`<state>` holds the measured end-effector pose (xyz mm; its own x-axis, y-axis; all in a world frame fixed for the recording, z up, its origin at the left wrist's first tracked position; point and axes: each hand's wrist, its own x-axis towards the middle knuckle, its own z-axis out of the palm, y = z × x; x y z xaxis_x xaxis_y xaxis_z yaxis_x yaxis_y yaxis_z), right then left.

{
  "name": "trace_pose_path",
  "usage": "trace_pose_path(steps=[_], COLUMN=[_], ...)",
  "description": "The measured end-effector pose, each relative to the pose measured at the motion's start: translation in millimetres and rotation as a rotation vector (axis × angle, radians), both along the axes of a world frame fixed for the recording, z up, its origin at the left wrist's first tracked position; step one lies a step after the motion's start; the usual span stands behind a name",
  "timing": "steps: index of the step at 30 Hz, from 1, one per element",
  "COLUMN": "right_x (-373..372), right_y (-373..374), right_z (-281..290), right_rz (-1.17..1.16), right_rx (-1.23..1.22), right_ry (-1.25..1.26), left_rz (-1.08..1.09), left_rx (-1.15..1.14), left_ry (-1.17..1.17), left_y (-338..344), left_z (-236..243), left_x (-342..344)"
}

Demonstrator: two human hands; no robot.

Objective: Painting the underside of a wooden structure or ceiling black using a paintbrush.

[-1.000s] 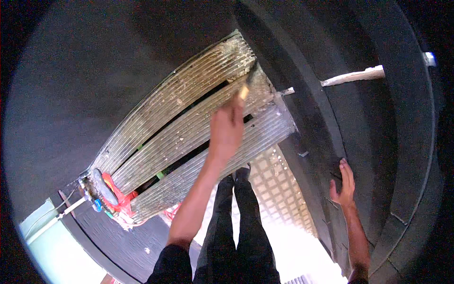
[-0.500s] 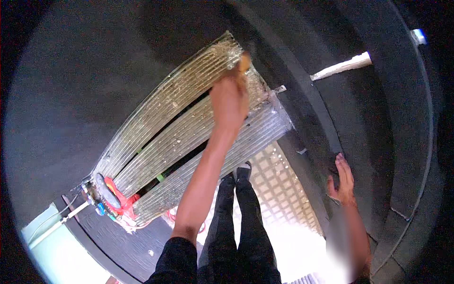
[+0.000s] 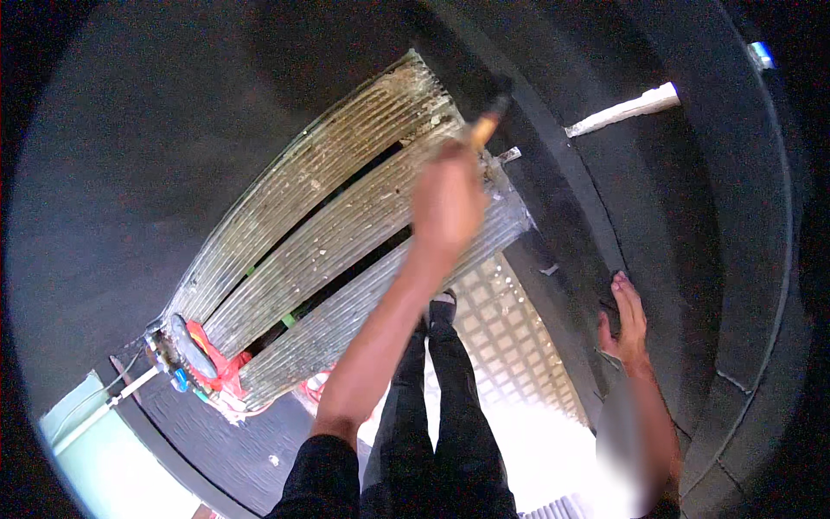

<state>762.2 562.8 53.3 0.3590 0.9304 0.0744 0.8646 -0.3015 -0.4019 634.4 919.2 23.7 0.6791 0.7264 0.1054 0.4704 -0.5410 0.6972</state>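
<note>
My left hand [image 3: 448, 203] reaches up over the far end of a ribbed plank platform [image 3: 320, 229]. Its fingers are closed around an orange-handled tool [image 3: 486, 130] with a dark end. The tool points up and right towards a dark curved surface [image 3: 553, 147]; its dark end is blurred, so its kind and any contact cannot be told. On the right, my right hand [image 3: 627, 329] rests against the dark surface with its fingers stretched out, the thumb apart, and nothing in it.
A red and grey object [image 3: 216, 363] lies at the platform's near left end. A pale strip [image 3: 622, 111] sticks out at the upper right. Below me are tiled floor [image 3: 510, 320] and my legs [image 3: 437, 406]. A pale green panel [image 3: 112, 441] is at lower left.
My left hand has moved right and slightly down with the orange-handled tool, whose dark end now shows beyond the platform's edge. My right hand has stayed nearly in place.
</note>
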Motion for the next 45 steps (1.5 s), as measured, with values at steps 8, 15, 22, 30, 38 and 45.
trace_pose_path(steps=[8, 15, 22, 30, 38, 45], right_x=[5.0, -2.4, 4.0, 0.5, 1.6, 5.2], right_y=[-12.4, 1.5, -9.5, -5.7, -0.8, -10.2], right_z=[2.6, 0.2, 4.4, 0.7, 6.0, 4.1], right_rz=[-0.017, -0.022, -0.018, -0.025, -0.006, -0.011], right_rx=[-0.019, 0.008, 0.0, 0.018, 0.048, 0.01], right_ry=[-0.037, -0.002, -0.01, 0.016, 0.069, 0.078], left_rz=[-0.275, -0.225, -0.156, -0.366, -0.084, -0.322], left_rx=[-0.299, -0.107, -0.251, -0.2, -0.119, -0.234], left_ry=[-0.009, -0.131, 0.01, -0.057, -0.091, -0.192], left_y=[-85.2, -84.9, -89.2, -130.0, -71.1, -170.8], left_z=[25.7, 9.3, 20.9, 10.4, 0.9, -1.2], left_x=[-40.2, -12.2, -42.5, -35.2, -16.5, -42.4])
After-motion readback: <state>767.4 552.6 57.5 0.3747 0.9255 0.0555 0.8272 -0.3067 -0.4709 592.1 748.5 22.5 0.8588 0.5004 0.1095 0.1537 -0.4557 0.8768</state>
